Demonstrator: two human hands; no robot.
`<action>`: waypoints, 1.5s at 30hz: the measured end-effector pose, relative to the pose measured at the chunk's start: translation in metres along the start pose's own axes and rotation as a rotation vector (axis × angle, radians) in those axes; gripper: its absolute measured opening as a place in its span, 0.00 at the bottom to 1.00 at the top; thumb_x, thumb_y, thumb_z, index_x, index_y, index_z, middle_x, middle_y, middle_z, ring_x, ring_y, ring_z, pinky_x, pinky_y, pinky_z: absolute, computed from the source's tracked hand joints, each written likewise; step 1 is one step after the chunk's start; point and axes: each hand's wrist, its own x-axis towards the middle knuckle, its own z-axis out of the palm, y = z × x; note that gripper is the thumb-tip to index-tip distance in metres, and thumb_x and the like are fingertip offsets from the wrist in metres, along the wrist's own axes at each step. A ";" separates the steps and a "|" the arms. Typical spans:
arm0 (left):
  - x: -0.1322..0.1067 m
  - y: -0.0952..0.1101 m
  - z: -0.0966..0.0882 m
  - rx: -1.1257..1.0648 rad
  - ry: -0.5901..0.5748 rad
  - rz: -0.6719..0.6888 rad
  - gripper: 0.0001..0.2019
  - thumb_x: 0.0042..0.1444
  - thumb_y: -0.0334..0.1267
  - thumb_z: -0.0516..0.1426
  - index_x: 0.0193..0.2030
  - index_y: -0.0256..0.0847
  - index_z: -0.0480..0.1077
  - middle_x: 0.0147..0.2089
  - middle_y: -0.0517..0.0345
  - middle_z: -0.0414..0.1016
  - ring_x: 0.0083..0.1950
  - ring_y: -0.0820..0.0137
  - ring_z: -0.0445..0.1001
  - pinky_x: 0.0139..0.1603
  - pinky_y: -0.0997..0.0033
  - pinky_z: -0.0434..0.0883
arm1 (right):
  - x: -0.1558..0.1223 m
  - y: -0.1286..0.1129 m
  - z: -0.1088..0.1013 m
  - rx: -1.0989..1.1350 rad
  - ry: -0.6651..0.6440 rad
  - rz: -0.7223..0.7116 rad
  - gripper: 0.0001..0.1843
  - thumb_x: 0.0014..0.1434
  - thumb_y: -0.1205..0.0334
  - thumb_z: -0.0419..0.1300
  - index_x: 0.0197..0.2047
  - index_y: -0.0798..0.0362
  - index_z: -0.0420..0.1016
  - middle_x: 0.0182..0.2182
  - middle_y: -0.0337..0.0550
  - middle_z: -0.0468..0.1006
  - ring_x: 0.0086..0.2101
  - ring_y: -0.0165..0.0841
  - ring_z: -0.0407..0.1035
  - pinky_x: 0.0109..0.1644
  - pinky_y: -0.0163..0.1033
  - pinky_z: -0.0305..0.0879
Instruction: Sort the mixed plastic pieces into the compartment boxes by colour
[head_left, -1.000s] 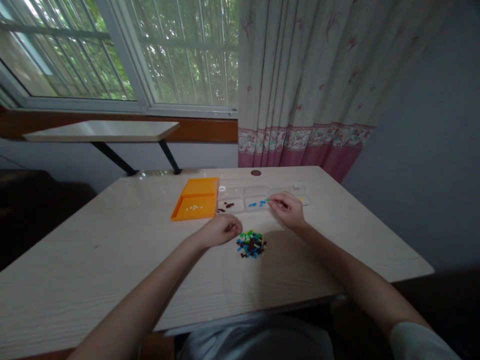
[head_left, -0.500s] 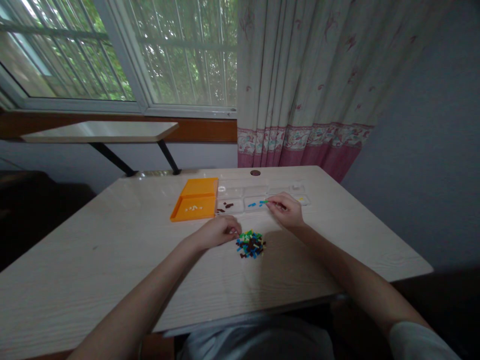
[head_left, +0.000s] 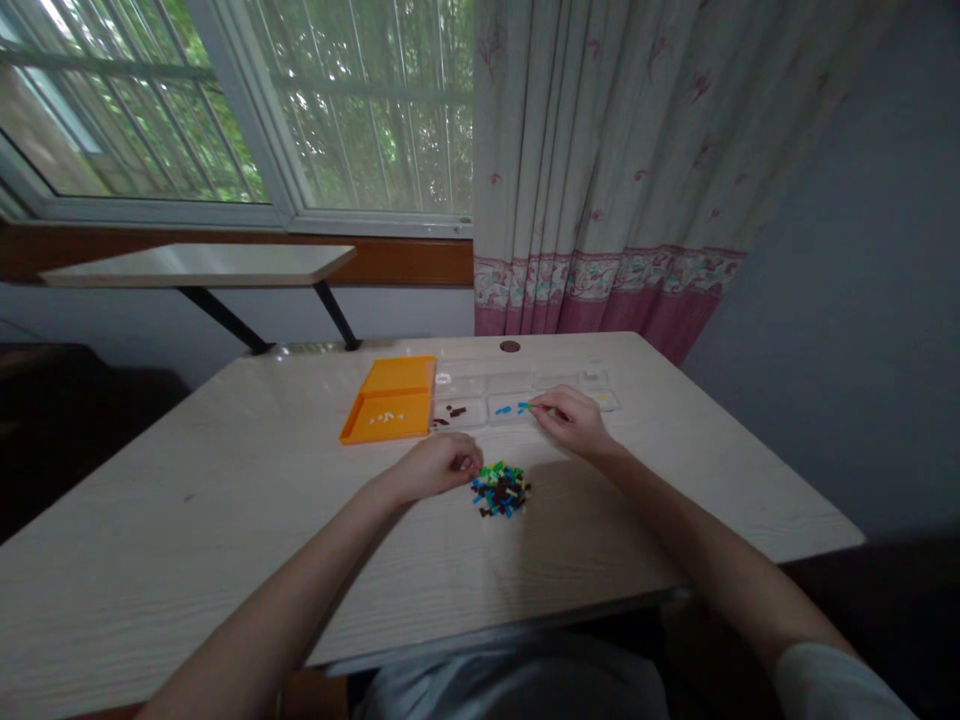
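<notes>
My right hand (head_left: 570,418) is closed in a pinch over the clear lidded box, with a small green building brick (head_left: 529,405) at the fingertips. Below it, several blue bricks (head_left: 503,410) lie in one compartment of the clear tray (head_left: 491,421). My left hand (head_left: 441,464) rests on the table with its fingers curled at the left edge of a mixed pile of small bricks (head_left: 501,490) in brown, blue, green and pale yellow. Whether the left fingers hold a piece is hidden.
Left of the clear tray lies an open orange case (head_left: 390,400) with several white pieces in it. Brown bricks (head_left: 456,411) and a yellow piece (head_left: 602,398) sit in other compartments. A raised shelf (head_left: 202,265) stands at the back left of the table (head_left: 225,520).
My right hand has shifted very slightly left and the green brick at its fingertips shows less. My left hand stays beside the pile.
</notes>
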 end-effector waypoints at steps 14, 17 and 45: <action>-0.001 0.004 -0.001 0.053 0.001 -0.021 0.06 0.46 0.28 0.51 0.29 0.37 0.69 0.26 0.59 0.68 0.28 0.75 0.64 0.30 0.79 0.60 | -0.002 0.087 -0.051 -0.422 -0.457 0.283 0.10 0.54 0.60 0.55 0.36 0.51 0.76 0.32 0.43 0.75 0.31 0.31 0.67 0.35 0.33 0.60; -0.001 0.004 -0.001 0.035 0.029 -0.038 0.05 0.46 0.28 0.51 0.28 0.36 0.69 0.26 0.59 0.67 0.29 0.75 0.64 0.30 0.79 0.61 | -0.002 0.088 -0.051 -0.431 -0.451 0.301 0.11 0.56 0.60 0.53 0.37 0.51 0.76 0.34 0.44 0.76 0.33 0.32 0.68 0.36 0.34 0.60; 0.007 0.021 0.012 0.020 0.425 -0.006 0.06 0.54 0.36 0.52 0.34 0.37 0.68 0.31 0.57 0.68 0.29 0.76 0.65 0.29 0.79 0.61 | -0.005 -0.040 0.030 0.446 -0.453 0.607 0.12 0.48 0.58 0.59 0.31 0.57 0.76 0.19 0.36 0.68 0.19 0.22 0.55 0.21 0.27 0.50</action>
